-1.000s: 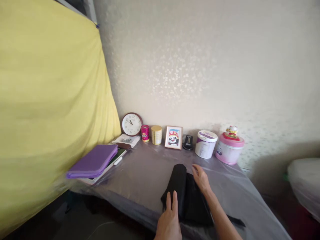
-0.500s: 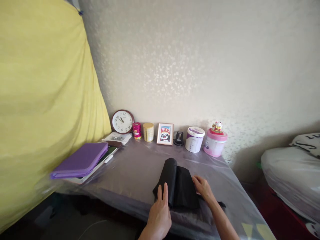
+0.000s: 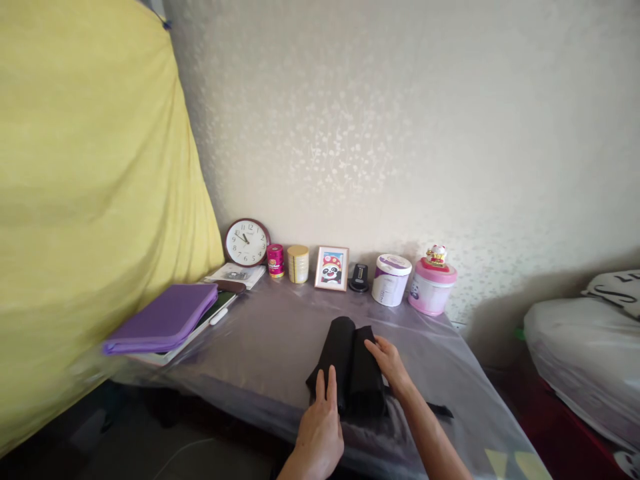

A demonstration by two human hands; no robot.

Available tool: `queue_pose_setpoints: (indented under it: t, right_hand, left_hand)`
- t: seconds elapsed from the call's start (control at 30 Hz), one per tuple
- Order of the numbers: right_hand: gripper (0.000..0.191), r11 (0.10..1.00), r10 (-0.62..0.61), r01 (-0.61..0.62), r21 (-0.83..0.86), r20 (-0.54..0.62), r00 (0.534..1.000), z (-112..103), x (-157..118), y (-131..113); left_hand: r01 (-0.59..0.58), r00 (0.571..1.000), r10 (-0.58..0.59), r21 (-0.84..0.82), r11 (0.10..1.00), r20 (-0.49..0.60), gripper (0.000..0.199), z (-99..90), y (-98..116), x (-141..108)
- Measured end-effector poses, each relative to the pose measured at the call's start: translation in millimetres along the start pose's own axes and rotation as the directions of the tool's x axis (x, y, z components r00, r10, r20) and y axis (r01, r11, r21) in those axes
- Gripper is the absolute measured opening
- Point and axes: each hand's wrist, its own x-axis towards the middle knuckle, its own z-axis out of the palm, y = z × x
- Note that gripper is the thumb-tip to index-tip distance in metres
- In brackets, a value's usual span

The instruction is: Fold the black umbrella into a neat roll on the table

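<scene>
A black fabric item point(image 3: 345, 367) lies folded into a long narrow bundle on a table under clear plastic sheeting point(image 3: 260, 347). My left hand point(image 3: 320, 433) rests against its near left side with the fingers apart. My right hand point(image 3: 387, 363) grips the right flap and presses it over toward the middle. A thin black strap point(image 3: 440, 411) sticks out from under the bundle to the right, past my right wrist.
Along the wall stand a round wall clock point(image 3: 247, 243), small tins, a framed panda picture point(image 3: 331, 269), a white tub point(image 3: 391, 280) and a pink container point(image 3: 432, 287). A purple folder point(image 3: 160, 320) lies at the left, beside a yellow cloth point(image 3: 90, 167). A plastic-wrapped bed point(image 3: 580, 347) is at the right.
The right flap of the black fabric has been folded inward, and my right hand has moved left and up with it. The view has shifted slightly since the oldest frame.
</scene>
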Motion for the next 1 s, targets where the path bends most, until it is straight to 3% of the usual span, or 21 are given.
queue_pose_setpoints:
  t: [0.17,0.3,0.43,0.63,0.8,1.0]
  right_hand:
    - [0.040,0.998,-0.020,0.017,0.066,0.050,0.999,25,10,-22]
    - [0.038,0.997,-0.023,0.018,0.076,0.064,0.998,43,21,-21]
    - [0.039,0.991,-0.024,0.030,-0.134,0.046,0.999,59,29,-14]
    - [0.042,0.894,-0.023,0.037,-0.446,0.038,0.999,73,29,-11]
    - [0.039,0.918,-0.023,0.091,-0.386,0.179,0.984,74,27,-10]
    - [0.024,0.912,-0.150,0.249,-0.326,0.302,0.941,73,18,-16]
  left_hand:
    - [-0.022,1.000,0.022,-0.012,1.000,-0.015,0.076,2.1,-4,0]
    - [-0.034,0.999,0.034,-0.050,0.998,-0.004,0.077,-2.2,-7,2]
    - [-0.043,0.999,0.044,-0.051,0.998,0.026,0.074,-5.9,-9,3]
    - [-0.019,0.999,0.019,0.003,1.000,0.044,0.054,-8.6,-6,3]
    - [-0.017,0.997,0.013,0.060,0.998,0.076,0.060,-16.2,-8,-5]
    - [-0.006,1.000,0.003,0.122,0.993,0.026,0.052,-28.0,-10,-21]
